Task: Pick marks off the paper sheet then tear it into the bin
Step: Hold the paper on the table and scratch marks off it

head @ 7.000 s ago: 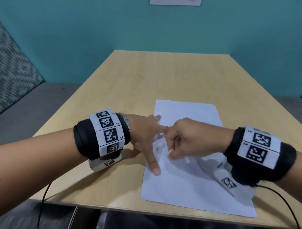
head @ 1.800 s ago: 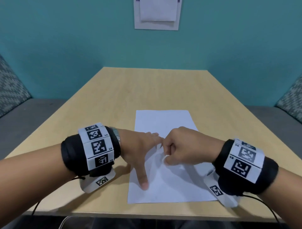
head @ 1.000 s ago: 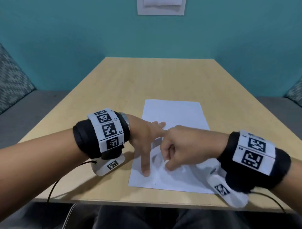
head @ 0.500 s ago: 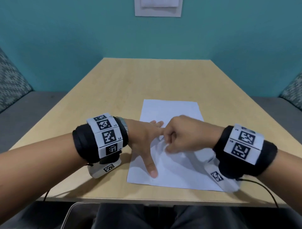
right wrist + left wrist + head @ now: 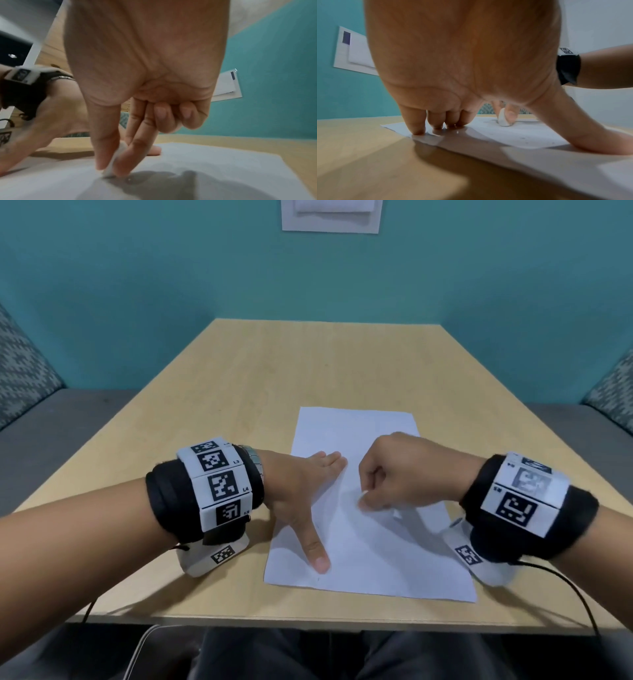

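A white paper sheet (image 5: 356,436) lies flat on the wooden table (image 5: 308,361), near its front edge. My left hand (image 5: 305,491) presses on the sheet's left side with straight, spread fingers and the thumb stretched toward me. My right hand (image 5: 394,477) pinches a small white eraser (image 5: 503,118) between thumb and two fingers, its tip touching the middle of the paper (image 5: 205,159). The eraser (image 5: 116,159) shows between the fingertips in the right wrist view. A few faint specks (image 5: 523,138) dot the sheet (image 5: 513,135). No bin is in view.
A white holder with paper (image 5: 331,215) hangs on the teal wall behind the table. Grey benches with patterned cushions (image 5: 20,371) flank the table on both sides. A black cable (image 5: 565,580) trails from my right wrist across the front right of the table.
My right hand has shifted a little to the right with the eraser, away from my left fingers. The left hand stays pressed on the sheet.
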A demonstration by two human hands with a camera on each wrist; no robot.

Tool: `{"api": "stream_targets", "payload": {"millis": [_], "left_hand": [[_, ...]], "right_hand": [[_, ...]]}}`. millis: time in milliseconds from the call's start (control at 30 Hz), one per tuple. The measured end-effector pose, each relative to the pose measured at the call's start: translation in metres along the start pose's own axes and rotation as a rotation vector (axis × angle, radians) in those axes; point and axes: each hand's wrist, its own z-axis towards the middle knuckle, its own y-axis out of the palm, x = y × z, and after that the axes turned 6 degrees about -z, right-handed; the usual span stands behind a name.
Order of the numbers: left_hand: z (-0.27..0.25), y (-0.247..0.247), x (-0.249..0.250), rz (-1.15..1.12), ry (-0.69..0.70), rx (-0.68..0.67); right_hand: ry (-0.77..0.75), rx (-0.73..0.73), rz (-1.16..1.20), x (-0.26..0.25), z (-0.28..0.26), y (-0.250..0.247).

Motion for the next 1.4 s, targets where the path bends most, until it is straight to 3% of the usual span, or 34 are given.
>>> {"api": "stream_targets", "payload": {"millis": [67, 167, 300, 467, 600, 767, 900, 1033, 1200, 1333, 1400], "left_hand": [[0.001, 0.001, -0.001, -0.007, 0.009, 0.000], [0.006, 0.002, -0.004, 0.001, 0.017, -0.005], [0.002, -0.001, 0.001, 0.019, 0.006, -0.008], [0.003, 0.000, 0.001, 0.026, 0.005, -0.005], [-0.001, -0.002, 0.003, 0.016, -0.009, -0.006], [0.000, -0.002, 0.003, 0.019, -0.009, -0.009], [-0.005, -0.003, 0.005, 0.006, -0.008, -0.010], [-0.002, -0.002, 0.005, 0.023, -0.010, -0.017], [-0.002, -0.002, 0.003, 0.000, -0.010, -0.011], [0.002, 0.000, 0.000, 0.001, -0.004, -0.014], [0.002, -0.002, 0.001, 0.007, -0.008, -0.008]], "right_hand": [[-0.032, -0.004, 0.032, -0.005, -0.002, 0.005], [-0.175, -0.174, 0.085, -0.023, -0.014, 0.013], [-0.013, 0.026, -0.037, -0.002, -0.001, 0.001], [-0.181, -0.200, 0.072, -0.024, -0.017, 0.012], [0.008, 0.007, 0.005, 0.002, -0.001, 0.001], [-0.135, -0.189, 0.078, -0.020, -0.014, 0.011], [0.001, 0.000, 0.018, -0.001, -0.002, 0.001], [-0.144, -0.245, 0.127, -0.025, -0.017, 0.013], [-0.005, 0.011, 0.023, -0.006, -0.005, 0.003], [-0.130, -0.200, 0.117, -0.022, -0.017, 0.013], [-0.078, -0.123, 0.057, -0.011, -0.010, 0.007]]}}
